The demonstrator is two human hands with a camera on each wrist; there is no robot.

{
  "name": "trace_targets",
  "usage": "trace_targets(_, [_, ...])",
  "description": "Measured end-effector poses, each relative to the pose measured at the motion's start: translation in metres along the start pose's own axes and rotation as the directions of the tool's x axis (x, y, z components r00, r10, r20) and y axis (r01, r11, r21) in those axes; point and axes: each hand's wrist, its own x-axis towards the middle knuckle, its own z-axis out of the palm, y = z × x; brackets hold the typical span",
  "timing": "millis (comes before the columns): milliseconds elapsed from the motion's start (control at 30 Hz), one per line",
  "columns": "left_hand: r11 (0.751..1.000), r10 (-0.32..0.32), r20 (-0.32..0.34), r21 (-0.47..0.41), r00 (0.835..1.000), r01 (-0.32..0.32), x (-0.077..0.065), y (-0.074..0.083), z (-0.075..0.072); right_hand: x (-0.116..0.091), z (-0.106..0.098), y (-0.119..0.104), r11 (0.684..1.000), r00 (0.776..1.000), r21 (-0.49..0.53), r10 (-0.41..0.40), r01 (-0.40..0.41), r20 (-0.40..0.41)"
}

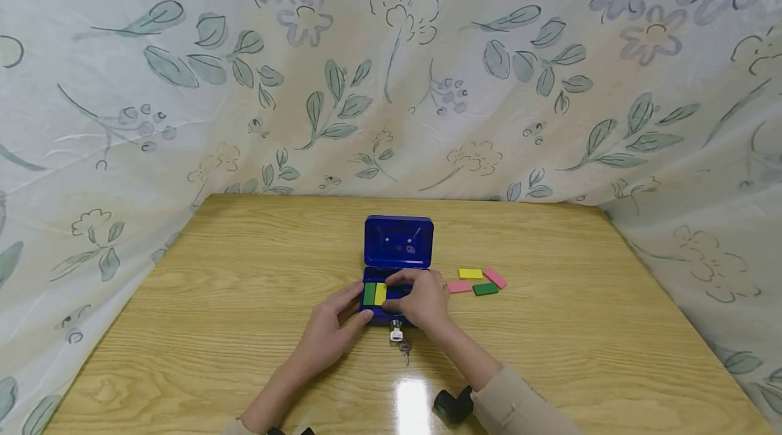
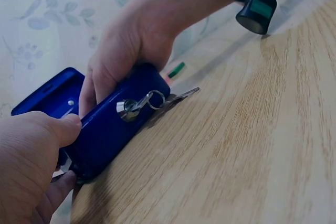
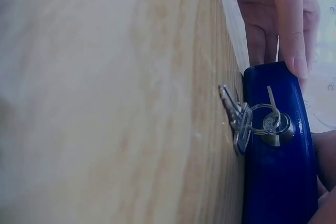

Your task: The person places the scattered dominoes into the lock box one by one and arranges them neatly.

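A blue cash box [image 1: 381,320] stands with its lid [image 1: 398,241] raised. Inside, at the left end, a green block [image 1: 369,294] and a yellow block [image 1: 380,294] lie side by side. My right hand [image 1: 423,299] reaches in from the right and pinches the yellow block by its two ends, thumb at the near end. My left hand [image 1: 332,328] holds the box's left side, thumb on the front corner of the rim and fingers along the side wall. One key [image 2: 140,103] sits in the front lock [image 3: 277,129]; a second key [image 1: 406,351] hangs from its ring.
To the right of the box lie a yellow block [image 1: 470,273], two pink blocks [image 1: 495,278] and a green block [image 1: 485,289]. A black wrist device [image 1: 453,406] is on the right arm. Flowered cloth [image 1: 397,82] hangs behind the wooden table [image 1: 244,245].
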Motion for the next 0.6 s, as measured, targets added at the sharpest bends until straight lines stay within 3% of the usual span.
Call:
trace_targets(500, [1.000, -0.008, -0.014, 0.015, 1.000, 0.008, 0.0006, 0.0003, 0.0006, 0.0008, -0.0001, 0.0014, 1.000, 1.000, -0.022, 0.006, -0.006, 0.016])
trace_targets(600, [1.000, -0.018, -0.021, 0.004, 1.000, 0.018, 0.0004, 0.0067, 0.0016, 0.0008, -0.0004, 0.0014, 1.000, 1.000, -0.014, 0.004, -0.004, 0.018])
